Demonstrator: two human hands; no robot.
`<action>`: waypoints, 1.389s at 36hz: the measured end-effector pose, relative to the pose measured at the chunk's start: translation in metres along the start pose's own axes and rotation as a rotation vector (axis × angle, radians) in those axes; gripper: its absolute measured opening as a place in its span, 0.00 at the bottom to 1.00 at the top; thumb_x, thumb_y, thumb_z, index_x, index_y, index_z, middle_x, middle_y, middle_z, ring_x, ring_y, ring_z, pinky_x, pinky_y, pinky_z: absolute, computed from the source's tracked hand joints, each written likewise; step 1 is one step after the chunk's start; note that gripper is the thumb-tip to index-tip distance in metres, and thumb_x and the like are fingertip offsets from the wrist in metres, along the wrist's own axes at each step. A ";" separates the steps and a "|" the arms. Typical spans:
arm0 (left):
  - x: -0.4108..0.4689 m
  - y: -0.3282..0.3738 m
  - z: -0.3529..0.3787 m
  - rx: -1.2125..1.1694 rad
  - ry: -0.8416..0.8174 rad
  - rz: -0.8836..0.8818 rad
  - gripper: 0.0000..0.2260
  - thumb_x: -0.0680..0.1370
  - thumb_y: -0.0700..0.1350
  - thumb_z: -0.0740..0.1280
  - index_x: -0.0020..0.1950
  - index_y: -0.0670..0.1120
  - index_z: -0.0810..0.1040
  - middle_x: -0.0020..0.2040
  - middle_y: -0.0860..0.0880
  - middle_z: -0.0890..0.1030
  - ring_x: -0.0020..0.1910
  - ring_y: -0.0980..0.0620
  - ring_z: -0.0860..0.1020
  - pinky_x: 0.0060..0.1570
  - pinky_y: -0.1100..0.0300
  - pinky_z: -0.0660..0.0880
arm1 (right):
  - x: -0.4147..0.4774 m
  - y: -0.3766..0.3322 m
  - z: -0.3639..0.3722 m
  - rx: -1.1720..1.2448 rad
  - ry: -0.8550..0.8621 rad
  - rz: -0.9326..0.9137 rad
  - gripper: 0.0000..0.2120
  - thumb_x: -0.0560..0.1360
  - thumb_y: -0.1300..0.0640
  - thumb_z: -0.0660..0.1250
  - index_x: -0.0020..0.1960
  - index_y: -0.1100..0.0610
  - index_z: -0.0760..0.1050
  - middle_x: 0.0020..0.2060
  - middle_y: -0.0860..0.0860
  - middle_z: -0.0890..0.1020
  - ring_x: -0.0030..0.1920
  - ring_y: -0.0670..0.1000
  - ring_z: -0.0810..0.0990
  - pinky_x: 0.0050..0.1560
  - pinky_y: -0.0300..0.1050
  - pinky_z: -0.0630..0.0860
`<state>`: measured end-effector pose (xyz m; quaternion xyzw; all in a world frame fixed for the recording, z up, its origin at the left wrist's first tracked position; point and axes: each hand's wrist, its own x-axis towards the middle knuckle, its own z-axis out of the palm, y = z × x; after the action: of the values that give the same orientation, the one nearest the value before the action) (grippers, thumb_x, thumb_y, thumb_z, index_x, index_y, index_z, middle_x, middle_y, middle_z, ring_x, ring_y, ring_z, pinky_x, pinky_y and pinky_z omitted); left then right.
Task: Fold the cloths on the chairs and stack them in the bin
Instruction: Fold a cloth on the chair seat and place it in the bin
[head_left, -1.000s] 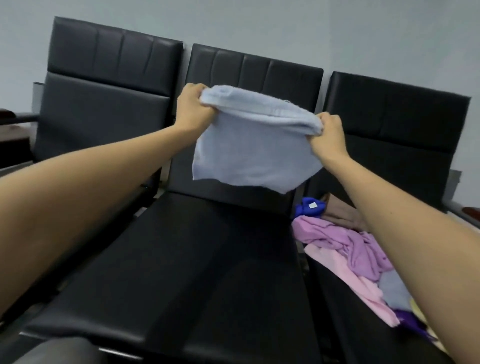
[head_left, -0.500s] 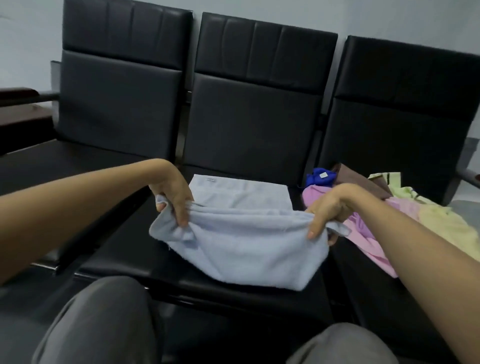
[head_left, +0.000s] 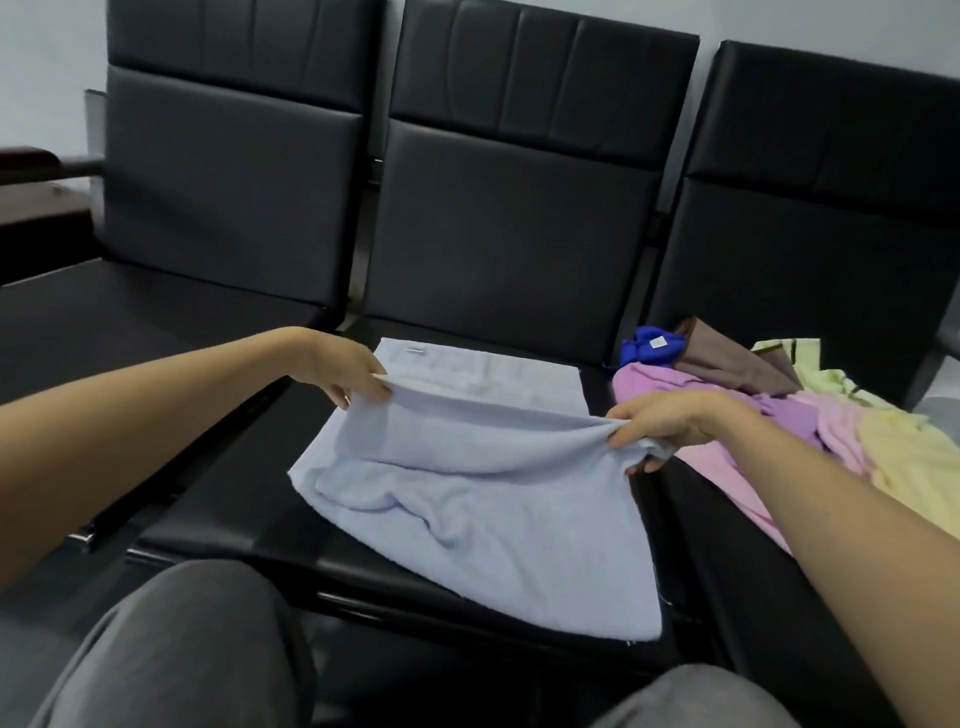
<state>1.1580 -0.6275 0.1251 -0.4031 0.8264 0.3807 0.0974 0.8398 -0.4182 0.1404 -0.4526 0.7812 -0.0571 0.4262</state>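
My left hand (head_left: 347, 371) pinches the cloth (head_left: 483, 509) at its 10 o'clock corner, fingers curled over the folded edge. The light blue cloth lies on the middle seat (head_left: 234, 509). Its far layer is flat toward 12 o'clock, and its near part is rumpled and reaches the seat's front edge at 5 o'clock. My right hand (head_left: 660, 423) grips the same edge at 2 o'clock, fingers curled around the fabric. The edge is stretched between both hands, slightly lifted. At 3 o'clock, on the right seat, sits a pile (head_left: 779, 421) of pink, purple, yellow, brown and blue cloths.
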 end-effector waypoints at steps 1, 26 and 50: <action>0.006 -0.002 -0.001 -0.026 0.056 0.022 0.09 0.77 0.47 0.67 0.54 0.45 0.81 0.57 0.44 0.80 0.57 0.48 0.79 0.57 0.54 0.77 | 0.005 0.002 -0.001 0.006 0.033 -0.004 0.02 0.77 0.62 0.64 0.49 0.56 0.74 0.45 0.54 0.80 0.41 0.51 0.80 0.35 0.39 0.77; 0.125 -0.022 -0.031 -0.885 0.648 -0.021 0.10 0.82 0.39 0.57 0.43 0.46 0.72 0.43 0.48 0.75 0.42 0.49 0.75 0.44 0.55 0.74 | 0.103 -0.008 -0.056 0.371 0.377 -0.137 0.05 0.79 0.63 0.62 0.47 0.59 0.76 0.42 0.54 0.78 0.40 0.49 0.76 0.36 0.39 0.73; 0.228 -0.029 0.015 0.257 0.991 -0.175 0.16 0.80 0.47 0.54 0.64 0.44 0.73 0.63 0.41 0.72 0.62 0.40 0.67 0.55 0.49 0.66 | 0.252 0.006 -0.023 -0.032 0.931 -0.025 0.20 0.79 0.58 0.55 0.70 0.53 0.70 0.69 0.54 0.69 0.64 0.61 0.67 0.62 0.48 0.64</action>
<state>1.0281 -0.7631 -0.0078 -0.5874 0.7767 0.0299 -0.2256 0.7623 -0.6116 -0.0026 -0.3947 0.8846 -0.2473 0.0222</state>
